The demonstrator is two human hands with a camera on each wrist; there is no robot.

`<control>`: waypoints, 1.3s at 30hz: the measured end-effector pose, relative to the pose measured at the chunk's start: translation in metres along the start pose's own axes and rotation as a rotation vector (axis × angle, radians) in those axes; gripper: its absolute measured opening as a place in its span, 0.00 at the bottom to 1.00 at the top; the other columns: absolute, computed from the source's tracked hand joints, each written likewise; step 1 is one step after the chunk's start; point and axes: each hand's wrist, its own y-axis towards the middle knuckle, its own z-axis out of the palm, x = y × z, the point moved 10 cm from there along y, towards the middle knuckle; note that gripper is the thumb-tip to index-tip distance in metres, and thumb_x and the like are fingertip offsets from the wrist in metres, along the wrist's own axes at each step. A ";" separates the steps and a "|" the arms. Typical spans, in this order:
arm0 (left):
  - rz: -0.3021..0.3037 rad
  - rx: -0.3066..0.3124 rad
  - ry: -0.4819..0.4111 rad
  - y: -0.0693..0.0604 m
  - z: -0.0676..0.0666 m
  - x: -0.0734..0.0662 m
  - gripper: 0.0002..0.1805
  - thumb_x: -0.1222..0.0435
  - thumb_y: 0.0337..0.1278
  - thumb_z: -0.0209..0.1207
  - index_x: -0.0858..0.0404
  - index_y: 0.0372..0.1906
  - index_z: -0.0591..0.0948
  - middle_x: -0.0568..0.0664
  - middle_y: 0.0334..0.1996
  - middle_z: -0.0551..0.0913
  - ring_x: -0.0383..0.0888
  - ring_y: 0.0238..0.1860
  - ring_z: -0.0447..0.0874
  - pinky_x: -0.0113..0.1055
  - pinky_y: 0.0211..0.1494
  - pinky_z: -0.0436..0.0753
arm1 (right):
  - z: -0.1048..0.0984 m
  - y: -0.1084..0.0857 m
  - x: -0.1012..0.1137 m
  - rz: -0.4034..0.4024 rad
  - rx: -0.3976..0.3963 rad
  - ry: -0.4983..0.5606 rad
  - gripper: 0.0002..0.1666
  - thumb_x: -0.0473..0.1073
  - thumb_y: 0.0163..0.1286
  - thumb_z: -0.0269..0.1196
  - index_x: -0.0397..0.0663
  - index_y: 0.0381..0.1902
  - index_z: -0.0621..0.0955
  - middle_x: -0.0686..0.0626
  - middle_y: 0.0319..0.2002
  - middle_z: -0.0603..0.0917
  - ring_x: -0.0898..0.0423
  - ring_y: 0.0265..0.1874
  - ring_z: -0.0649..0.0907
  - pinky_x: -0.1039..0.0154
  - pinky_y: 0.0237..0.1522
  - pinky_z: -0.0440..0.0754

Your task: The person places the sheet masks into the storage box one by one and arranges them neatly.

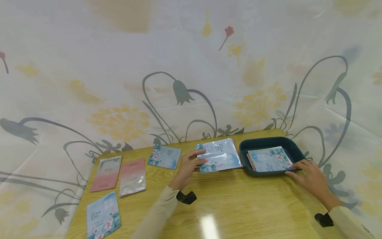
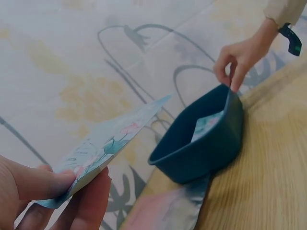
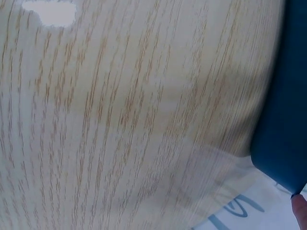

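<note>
My left hand pinches a blue flowered face-mask packet by its left edge, thumb on one face and fingers on the other. In the left wrist view the packet is tilted and raised off the table. To its right stands a dark blue plastic bin, holding several packets with a blue flowered one on top. My right hand grips the bin's near right corner between thumb and fingers. A pink and silver packet lies on the table beside the bin, mostly hidden under the held one in the head view.
Left on the wooden table lie two pink packets, one pink-silver packet and another pink packet. Blue flowered packets lie at the front left and back middle. A flower-printed sheet stands behind the table.
</note>
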 end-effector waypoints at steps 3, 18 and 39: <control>0.004 0.014 -0.022 0.003 0.009 -0.001 0.18 0.70 0.56 0.63 0.64 0.53 0.81 0.53 0.52 0.79 0.40 0.33 0.83 0.29 0.25 0.78 | 0.000 0.000 -0.002 0.007 0.003 0.003 0.17 0.47 0.41 0.77 0.49 0.27 0.83 0.50 0.31 0.80 0.47 0.31 0.74 0.59 0.19 0.68; -0.025 0.012 -0.058 0.024 0.054 0.002 0.17 0.72 0.55 0.63 0.65 0.52 0.82 0.57 0.43 0.82 0.39 0.25 0.79 0.29 0.20 0.76 | -0.001 -0.001 0.000 0.010 -0.021 0.014 0.18 0.46 0.39 0.78 0.47 0.27 0.83 0.49 0.31 0.80 0.48 0.30 0.72 0.55 0.21 0.70; -0.048 0.021 -0.116 0.044 0.113 0.019 0.16 0.75 0.51 0.64 0.61 0.46 0.85 0.47 0.21 0.78 0.39 0.18 0.78 0.31 0.21 0.78 | -0.004 -0.003 0.002 -0.011 -0.076 0.019 0.18 0.43 0.35 0.79 0.47 0.25 0.82 0.50 0.29 0.79 0.50 0.28 0.72 0.55 0.22 0.71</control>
